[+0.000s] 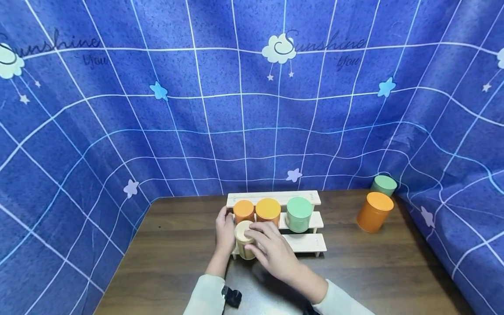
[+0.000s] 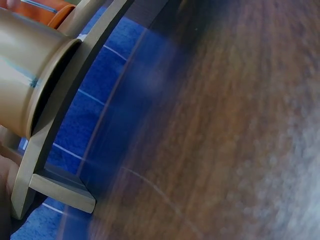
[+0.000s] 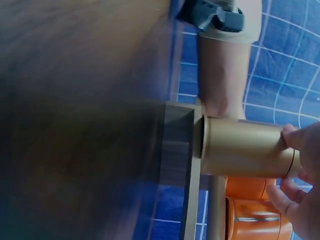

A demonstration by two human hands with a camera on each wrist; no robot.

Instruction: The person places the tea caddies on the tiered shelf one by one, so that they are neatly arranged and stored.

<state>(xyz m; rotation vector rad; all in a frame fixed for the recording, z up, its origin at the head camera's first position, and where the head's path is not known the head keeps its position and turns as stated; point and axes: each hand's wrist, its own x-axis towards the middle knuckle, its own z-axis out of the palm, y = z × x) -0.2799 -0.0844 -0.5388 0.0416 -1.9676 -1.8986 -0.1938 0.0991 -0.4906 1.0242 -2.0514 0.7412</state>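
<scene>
A three-step pale wooden rack (image 1: pixel 305 243) stands on the table, its left end gripped by my left hand (image 1: pixel 225 234). The fingers and thumb of my right hand (image 1: pixel 275 251) hold a beige-gold tin (image 1: pixel 247 249) near its lid. That tin is upright at the left end of the lowest step, its base right at the board (image 2: pixel 65 100) in the left wrist view. Behind it on the middle step are a smaller orange tin (image 1: pixel 243 211), a wider orange tin (image 1: pixel 268 211) with a yellow-orange lid, and a green tin (image 1: pixel 299 214).
Toward the table's back right corner stand another orange tin (image 1: pixel 374 213) and, behind it, a green tin (image 1: pixel 383 185). A blue gridded curtain (image 1: pixel 256 109) encloses the back and sides of the brown wooden table (image 1: pixel 169 245). A black strap device (image 1: pixel 231 296) sits on the left wrist.
</scene>
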